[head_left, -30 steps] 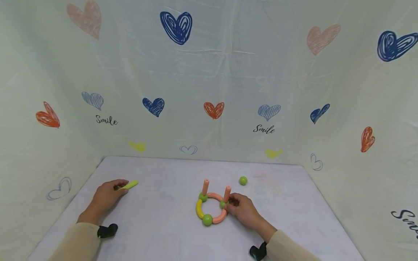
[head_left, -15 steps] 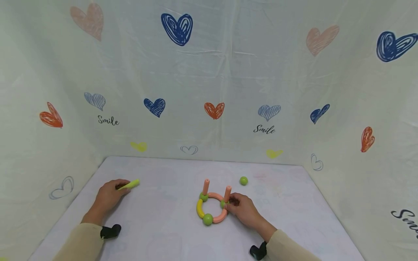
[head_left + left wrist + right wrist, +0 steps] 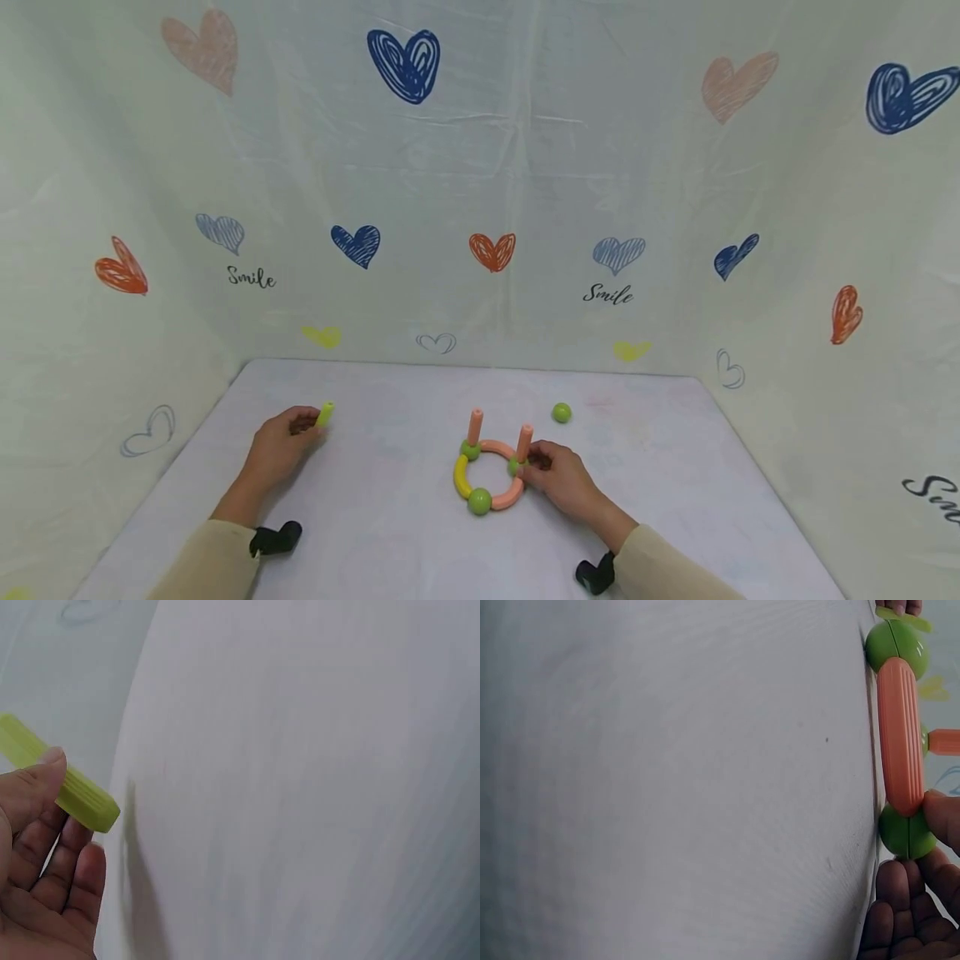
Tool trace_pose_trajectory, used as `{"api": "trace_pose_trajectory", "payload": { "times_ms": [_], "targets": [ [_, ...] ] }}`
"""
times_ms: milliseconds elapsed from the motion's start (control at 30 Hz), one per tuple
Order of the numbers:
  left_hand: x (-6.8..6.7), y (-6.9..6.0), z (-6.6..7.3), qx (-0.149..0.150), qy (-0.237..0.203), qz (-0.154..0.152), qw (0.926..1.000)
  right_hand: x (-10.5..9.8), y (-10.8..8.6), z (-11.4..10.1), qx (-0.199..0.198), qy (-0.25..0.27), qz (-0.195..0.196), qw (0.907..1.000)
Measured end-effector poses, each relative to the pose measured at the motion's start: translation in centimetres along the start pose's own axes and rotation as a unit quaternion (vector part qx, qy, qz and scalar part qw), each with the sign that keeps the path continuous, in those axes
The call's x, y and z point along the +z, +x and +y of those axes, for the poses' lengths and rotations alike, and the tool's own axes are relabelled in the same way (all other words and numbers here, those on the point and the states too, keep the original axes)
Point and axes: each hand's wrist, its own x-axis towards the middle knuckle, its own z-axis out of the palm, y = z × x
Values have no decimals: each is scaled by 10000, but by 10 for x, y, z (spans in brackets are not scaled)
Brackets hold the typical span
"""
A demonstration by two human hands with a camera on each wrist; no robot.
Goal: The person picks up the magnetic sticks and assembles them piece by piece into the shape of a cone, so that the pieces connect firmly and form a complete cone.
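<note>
My left hand [image 3: 283, 443] pinches a ribbed yellow-green rod [image 3: 91, 804] between thumb and fingers, raised at the table's left side. Right of the middle lies a ring of toy building pieces: a yellow curved rod [image 3: 461, 477], salmon curved rods [image 3: 509, 497] and green balls [image 3: 479, 501]. Two straight salmon rods [image 3: 476, 427] stand up from its left-rear and right balls. At the ring's right, my right hand [image 3: 564, 485] grips a green ball [image 3: 907, 834], thumb on one side and fingers on the other. Fingers partly cover that ball in the head view.
A loose green ball [image 3: 562, 412] sits behind the ring, toward the right. The white table [image 3: 390, 550] meets a hanging sheet with printed hearts [image 3: 492, 252] at the back and sides. Black wrist mounts [image 3: 276, 539] stick out from both cuffs.
My left hand has moved right, and its rod has turned from slanting sideways to more upright. The right hand keeps its hold, and the ring stays put.
</note>
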Motion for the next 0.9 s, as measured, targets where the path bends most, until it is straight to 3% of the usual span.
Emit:
{"api": "trace_pose_trajectory", "payload": {
  "times_ms": [433,700,900],
  "targets": [
    [39,-19,52,87,-711,-325,9969,2,-1,0,60,15,11,10000],
    [66,-41,84,246,-1511,-559,9866,2,-2,-1,47,58,77,9999],
    [88,-59,106,345,-1769,-773,9806,3,-3,-2,120,56,143,9998]
  ]
}}
